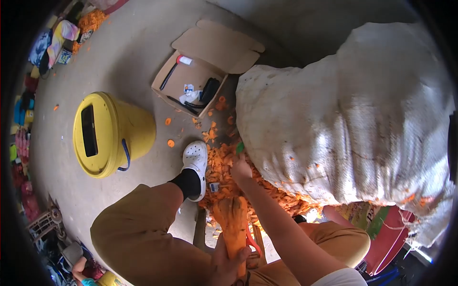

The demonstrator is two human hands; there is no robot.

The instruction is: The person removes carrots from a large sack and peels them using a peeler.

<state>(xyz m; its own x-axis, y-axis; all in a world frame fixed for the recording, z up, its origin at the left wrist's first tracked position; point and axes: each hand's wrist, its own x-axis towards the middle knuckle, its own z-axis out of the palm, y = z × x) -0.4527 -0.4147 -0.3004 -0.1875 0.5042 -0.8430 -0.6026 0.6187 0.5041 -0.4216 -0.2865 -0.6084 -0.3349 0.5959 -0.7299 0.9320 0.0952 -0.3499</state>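
Observation:
My left hand [225,264] is wrapped round a thick orange carrot [232,221], held upright between my knees with its broad end up. Beside that hand is a red curved thing [255,245] that I cannot identify. My right hand [242,170] is stretched out over the heap of carrot peelings [220,164], next to a large white woven sack [305,119]. At its fingertips shows a small green piece [240,148], seemingly pinched; its kind is unclear. A white clog [195,157] on my foot stands at the heap's left edge.
A yellow lidded bucket [136,131] stands at left. Beyond my foot lies an open cardboard box [167,64] with black items and papers inside. Round carrot slices [171,143] are scattered on the floor. Another person's arm [78,268] shows at lower left.

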